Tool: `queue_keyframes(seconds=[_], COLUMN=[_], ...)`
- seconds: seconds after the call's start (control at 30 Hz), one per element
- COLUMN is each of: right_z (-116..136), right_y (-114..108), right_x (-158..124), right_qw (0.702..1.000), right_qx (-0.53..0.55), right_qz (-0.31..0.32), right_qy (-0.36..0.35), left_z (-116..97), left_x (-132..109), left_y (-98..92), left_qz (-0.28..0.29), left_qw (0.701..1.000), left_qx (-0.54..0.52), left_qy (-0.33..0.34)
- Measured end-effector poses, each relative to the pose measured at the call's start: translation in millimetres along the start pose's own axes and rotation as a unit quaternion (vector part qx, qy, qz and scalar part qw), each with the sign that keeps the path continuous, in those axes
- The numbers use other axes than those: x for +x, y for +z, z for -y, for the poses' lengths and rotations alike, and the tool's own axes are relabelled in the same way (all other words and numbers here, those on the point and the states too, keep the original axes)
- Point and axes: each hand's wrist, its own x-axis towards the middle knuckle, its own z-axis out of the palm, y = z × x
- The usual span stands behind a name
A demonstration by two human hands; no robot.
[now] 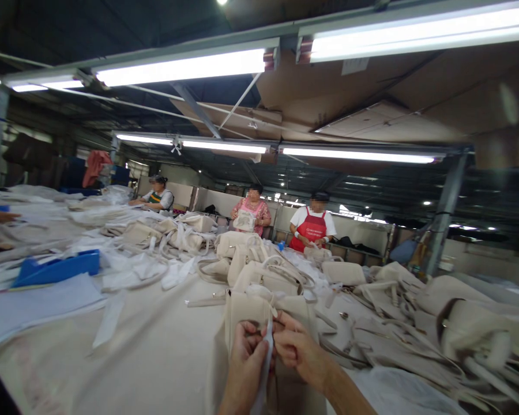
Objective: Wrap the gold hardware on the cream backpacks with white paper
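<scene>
A cream handbag [244,305] stands on the table right in front of me. Both my hands meet at its near side. My left hand [247,354] is closed, thumb and fingers pinching a thin white strip [267,351] that hangs down along the bag. My right hand [296,346] is closed beside it, its fingertips at the upper end of the strip, close to a small cream tab [273,311]. Whether those right fingertips grip the strip or the tab is hidden.
More cream bags [266,278] stand in a row behind. Bags and straps [398,340] heap at the right. A blue tray [58,268] and white sheets [47,302] lie left on the cloth-covered table [155,346]. Several people work across it, one in a red apron [313,230].
</scene>
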Motion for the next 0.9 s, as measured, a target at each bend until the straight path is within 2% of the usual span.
queue_keyframes(seconds=[0.17,0.3,0.57,0.63,0.7,0.77,0.8,0.9], right_z=[-9.6,-15.7,-23.2,-25.8,-23.7,-13.9,-5.7,27.0], right_y=[-7.3,-13.4,-12.4,-11.4,-11.5,-12.4,-12.7,-8.0], right_x=[6.1,5.1,5.0,5.7,3.1,-3.7,-8.2,-19.5], right_qw=[1.000,0.998,0.999,0.998,0.990,0.959,0.930,0.810], right_qx=[-0.011,-0.056,-0.030,-0.054,-0.133,-0.267,-0.338,-0.472], right_qz=[-0.004,0.000,0.006,-0.006,-0.021,-0.063,-0.104,-0.264], right_qy=[0.006,-0.002,-0.027,-0.039,-0.042,-0.070,-0.100,-0.227], left_z=[-5.2,-10.8,-14.9,-11.2,-8.7,-8.6,-9.4,-12.9], left_x=[-1.0,-6.2,-7.8,-5.1,-3.0,-2.5,-3.0,-6.5], left_y=[2.7,5.3,-3.1,-5.8,-8.2,-9.8,-10.1,-8.9], left_qz=[0.043,0.041,0.061,0.067,0.080,0.093,0.095,0.087], left_qw=[0.998,0.996,0.993,0.993,0.993,0.992,0.992,0.992], left_qx=[-0.033,-0.056,-0.045,-0.048,-0.052,-0.049,-0.047,-0.041], left_qy=[-0.031,-0.053,-0.093,-0.085,-0.074,-0.072,-0.074,-0.080])
